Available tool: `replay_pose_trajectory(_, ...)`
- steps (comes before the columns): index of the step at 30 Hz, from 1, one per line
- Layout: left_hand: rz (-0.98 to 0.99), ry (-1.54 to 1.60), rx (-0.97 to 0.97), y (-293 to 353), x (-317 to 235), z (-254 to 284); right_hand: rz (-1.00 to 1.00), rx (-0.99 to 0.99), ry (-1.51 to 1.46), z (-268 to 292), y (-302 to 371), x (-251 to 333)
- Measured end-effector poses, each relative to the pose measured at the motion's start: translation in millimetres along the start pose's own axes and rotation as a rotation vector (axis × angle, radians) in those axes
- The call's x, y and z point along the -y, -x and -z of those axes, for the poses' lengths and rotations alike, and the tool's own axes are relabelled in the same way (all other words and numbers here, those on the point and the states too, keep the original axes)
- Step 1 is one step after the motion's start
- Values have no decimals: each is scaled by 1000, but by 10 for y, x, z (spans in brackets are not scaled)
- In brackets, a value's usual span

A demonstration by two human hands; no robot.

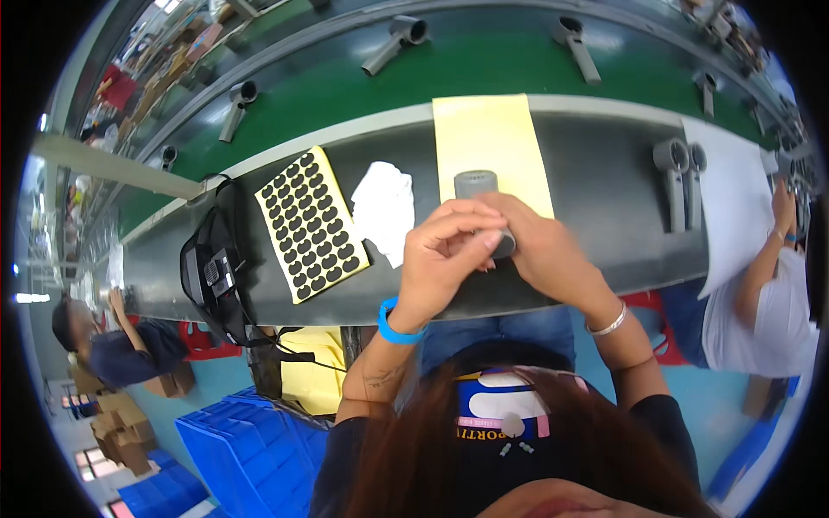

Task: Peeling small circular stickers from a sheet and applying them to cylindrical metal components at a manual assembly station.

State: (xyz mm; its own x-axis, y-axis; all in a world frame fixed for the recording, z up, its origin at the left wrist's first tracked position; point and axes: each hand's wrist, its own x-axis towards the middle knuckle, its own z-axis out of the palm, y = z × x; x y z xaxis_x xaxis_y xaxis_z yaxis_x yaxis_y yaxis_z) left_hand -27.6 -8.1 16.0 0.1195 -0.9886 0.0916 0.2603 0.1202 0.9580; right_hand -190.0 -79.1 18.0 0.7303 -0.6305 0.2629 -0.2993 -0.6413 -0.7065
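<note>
Over the near part of the dark bench (596,173), I hold a grey hair dryer (476,182) with both hands. Its wide barrel points away from me, and the round end of its handle shows between my hands. My left hand (436,263) has its fingers curled in at the handle, thumb and forefinger close together near that end. Wrapped over the handle from the other side is my right hand (548,255), slightly blurred. My fingers hide most of the handle. A yellow sheet (492,138) lies just beyond the barrel.
Left of my hands lie a crumpled white cloth (384,207), a sheet of black round stickers (311,224) and a black bag (211,272). Two grey hair dryers (675,186) stand at right. Several more ride the green belt (484,56). Co-workers sit either side; blue crates (250,449) stand below left.
</note>
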Motion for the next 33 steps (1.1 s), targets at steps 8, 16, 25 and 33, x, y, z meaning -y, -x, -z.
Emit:
replay_pose_trajectory(8, -240, -197, -10, -180, 87, 1, 179, 38, 166, 165, -516, -247)
replay_pose_trajectory(16, -113, -384, -9, -209, 428, 190, -27, -42, 870, 476, -2111, -1879)
replay_pose_trajectory(25, -151, -805, 36, -192, 521, 481, 83, -169, 500, 274, -1397, -1415)
replay_pose_trajectory(33, -346, -1029, 125, -283, 734, 533, -207, -218, 62, -465, 84, -436)
